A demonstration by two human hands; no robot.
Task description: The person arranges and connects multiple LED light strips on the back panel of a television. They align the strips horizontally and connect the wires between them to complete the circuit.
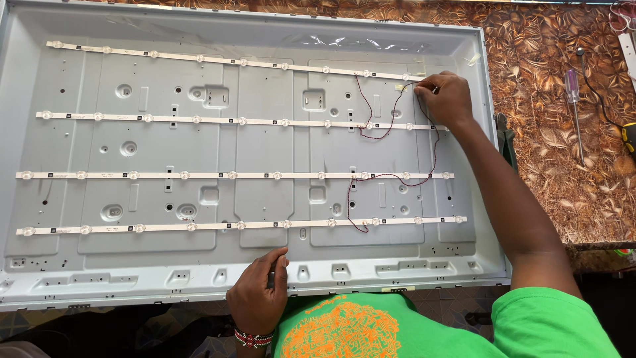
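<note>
Green shirt (464,325) with orange print sits at the near edge, beaded wristband (252,339) on the left wrist. Left hand (260,292) rests on the near rim of the grey metal back panel (265,86), fingers curled loosely, index tip pressing on the panel floor just near of the nearest strip; cannot tell whether it pinches anything small. Right hand (445,98) is reaching to the far right corner of the panel, fingers closed in a pinch at the right end of the far LED strip (232,61), where the thin red-and-black wire (377,132) starts. Exact grip point is hidden by the fingers. Wire loops down from there across the second LED strip (232,120), along the third LED strip (232,175) and ends near the fourth LED strip (232,225). All four strips lie flat, parallel, left to right. Panel lies on a brown leaf-patterned tabletop (543,99). Right of the panel: a screwdriver (574,113) with clear purple handle, well apart from the hand, and green-handled pliers (507,139) just beside the panel's right rim.
</note>
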